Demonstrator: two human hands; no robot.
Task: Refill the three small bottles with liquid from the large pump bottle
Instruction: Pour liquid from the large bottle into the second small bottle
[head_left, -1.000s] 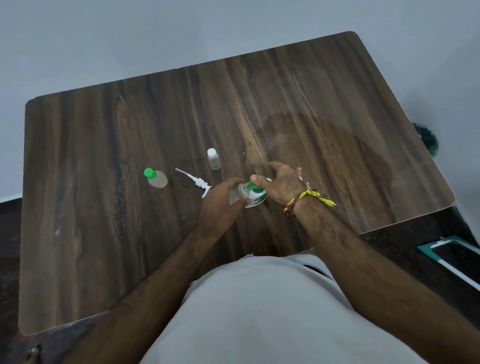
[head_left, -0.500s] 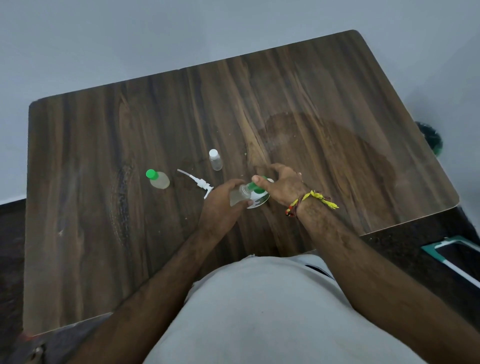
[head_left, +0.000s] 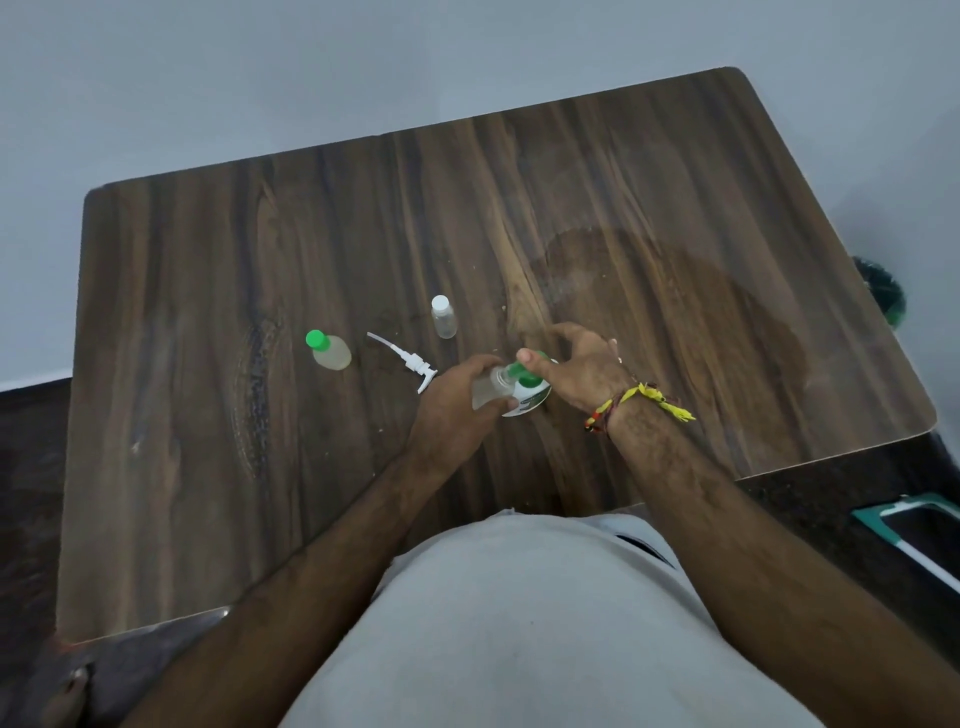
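Note:
My left hand (head_left: 452, 410) grips a small clear bottle (head_left: 491, 389), tipped with its mouth toward the right. My right hand (head_left: 582, 366) curls over the large green-and-white bottle (head_left: 530, 397), thumb on its green top, which meets the small bottle's mouth. The hand hides most of the large bottle. The removed white pump head (head_left: 408, 364) lies on the table just left of my left hand. A small bottle with a green cap (head_left: 330, 351) stands further left. Another small bottle with a white cap (head_left: 443, 317) stands behind the pump head.
The wooden table (head_left: 208, 467) has a darker round stain at the right. A green object (head_left: 885, 293) sits on the floor past the right edge, and a teal-framed item (head_left: 914, 519) lies at the lower right.
Both hands stay on the two bottles in the same grip. Only the view has shifted slightly.

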